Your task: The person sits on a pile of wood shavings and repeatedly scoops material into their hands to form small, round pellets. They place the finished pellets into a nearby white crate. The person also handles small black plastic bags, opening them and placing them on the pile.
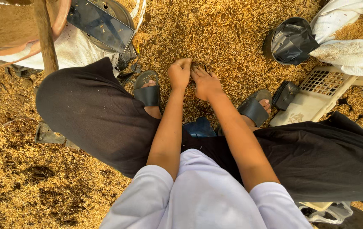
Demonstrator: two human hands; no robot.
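Squatting low for reach, the person's left hand point(180, 73) and right hand point(205, 81) meet on the golden heap of loose rice husk point(228, 38) between the sandals, fingers curled, pinching husk.

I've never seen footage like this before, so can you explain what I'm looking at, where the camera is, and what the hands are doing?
This is a single picture from a camera worn on a person's head, looking straight down, so you see their own arms, knees and feet. There is no machine; the work is done by bare hands. The person squats over ground covered in golden grain husks, wearing dark sandals. The left hand and right hand meet in front of the feet, fingers curled and pinching into the husks; whether they hold anything besides husks is hidden. Around them lie a black bucket on its side, a cream slatted crate, white sacks and a dark flat panel at the top left.
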